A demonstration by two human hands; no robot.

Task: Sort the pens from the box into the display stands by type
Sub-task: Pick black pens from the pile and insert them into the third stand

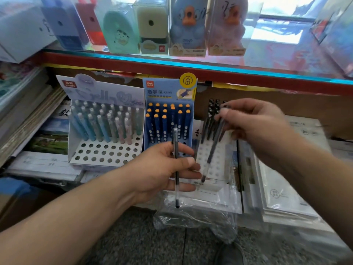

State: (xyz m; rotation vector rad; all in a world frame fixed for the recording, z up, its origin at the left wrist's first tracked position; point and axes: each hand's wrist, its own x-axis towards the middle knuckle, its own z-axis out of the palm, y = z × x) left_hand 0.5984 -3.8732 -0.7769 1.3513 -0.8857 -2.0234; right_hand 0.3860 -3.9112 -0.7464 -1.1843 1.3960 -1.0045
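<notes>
Now, left hand (164, 169) fingers (191, 175) gripping upright pen (176, 180), right hand (254, 127) fingers (223, 115) pinching slanted pen (212, 152) over white stand (219, 159)

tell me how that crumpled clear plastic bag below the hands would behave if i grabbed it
Probably floppy: the clear plastic bag lies crumpled in loose folds. Likely very light, since the film is thin and see-through. Its glossy surface may feel slippery.

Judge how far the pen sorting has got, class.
Done: the pastel pen stand and blue pen stand hold rows of pens. In hand: the left hand holds one dark pen; the right hand angles a second dark pen toward the white stand. Left: empty holes in the pastel and white stands.
</notes>
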